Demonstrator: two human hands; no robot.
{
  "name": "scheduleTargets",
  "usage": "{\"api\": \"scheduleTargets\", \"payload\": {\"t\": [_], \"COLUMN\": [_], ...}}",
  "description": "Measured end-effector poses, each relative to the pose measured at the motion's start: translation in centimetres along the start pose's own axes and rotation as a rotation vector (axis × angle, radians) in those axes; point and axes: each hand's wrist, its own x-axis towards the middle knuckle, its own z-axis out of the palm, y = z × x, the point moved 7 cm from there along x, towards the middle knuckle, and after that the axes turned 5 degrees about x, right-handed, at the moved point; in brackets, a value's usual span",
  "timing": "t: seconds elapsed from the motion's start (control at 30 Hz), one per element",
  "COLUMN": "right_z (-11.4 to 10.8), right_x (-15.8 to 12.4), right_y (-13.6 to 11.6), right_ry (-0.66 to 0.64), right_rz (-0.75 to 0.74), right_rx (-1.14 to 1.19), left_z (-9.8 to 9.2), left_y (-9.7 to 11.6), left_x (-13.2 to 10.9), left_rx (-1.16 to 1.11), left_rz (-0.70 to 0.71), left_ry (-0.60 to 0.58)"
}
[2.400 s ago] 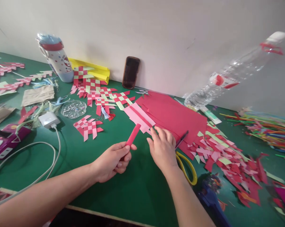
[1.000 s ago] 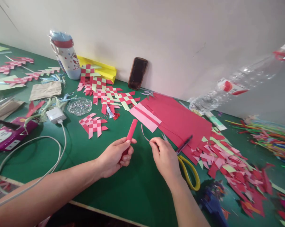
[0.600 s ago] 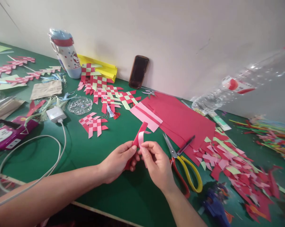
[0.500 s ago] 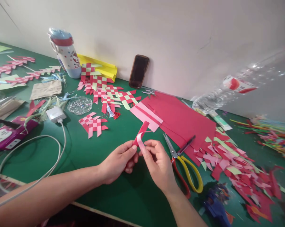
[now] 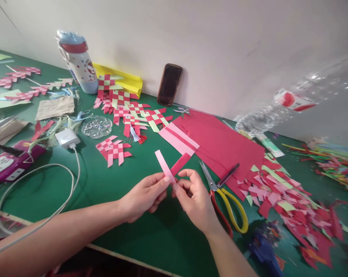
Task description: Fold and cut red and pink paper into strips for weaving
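My left hand [image 5: 147, 192] pinches a pink paper strip [image 5: 163, 163] and a red paper strip [image 5: 181, 163] where they cross in an X above the green table. My right hand [image 5: 192, 196] grips the lower end of the pink strip between thumb and fingers. Just past the hands lies a pink paper rectangle [image 5: 174, 140] with a red strip on it, partly over large red sheets [image 5: 222, 144]. Scissors [image 5: 224, 200] with yellow and red handles rest right of my right hand, beside a dark pen [image 5: 228, 175].
Woven paper fish [image 5: 116, 150] lie left of the hands, near a bead dish [image 5: 97, 127]. A charger [image 5: 67, 138] trails a white cable by my left arm. Paper scraps [image 5: 295, 211] cover the right side. A phone [image 5: 170, 84], flask [image 5: 80, 63] and plastic bottle [image 5: 292, 100] stand behind.
The pink strip, curled over the red one before, now lies flat across it, its free end pointing up and left. The red strip's tip has swung right. Both hands stay close together.
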Motion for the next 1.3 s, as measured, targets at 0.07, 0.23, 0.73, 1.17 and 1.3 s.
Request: {"api": "scheduleTargets", "payload": {"t": [0.07, 0.23, 0.73, 1.17, 1.3], "right_z": [-0.3, -1.4, -2.1, -6.2, -5.4], "right_x": [-0.1, -0.3, -0.7, -1.3, -1.4], "right_y": [0.0, -0.4, -1.1, -2.0, -2.4], "right_ry": [-0.003, 0.025, 0.066, 0.214, -0.031], "right_rz": [-0.002, -0.045, -0.005, -0.132, -0.162], "right_rx": [0.000, -0.044, -0.120, -0.116, -0.278], "left_z": [0.0, 0.1, -0.7, 0.0, 0.2], "left_y": [0.1, 0.3, 0.5, 0.0, -0.4], "left_x": [0.0, 0.0, -0.2, -0.9, -1.2], "left_rx": [0.016, 0.047, 0.351, 0.218, 0.269], "left_rz": [0.013, 0.012, 0.076, -0.145, -0.208], "left_ry": [-0.003, 0.001, 0.093, -0.159, -0.230]}}
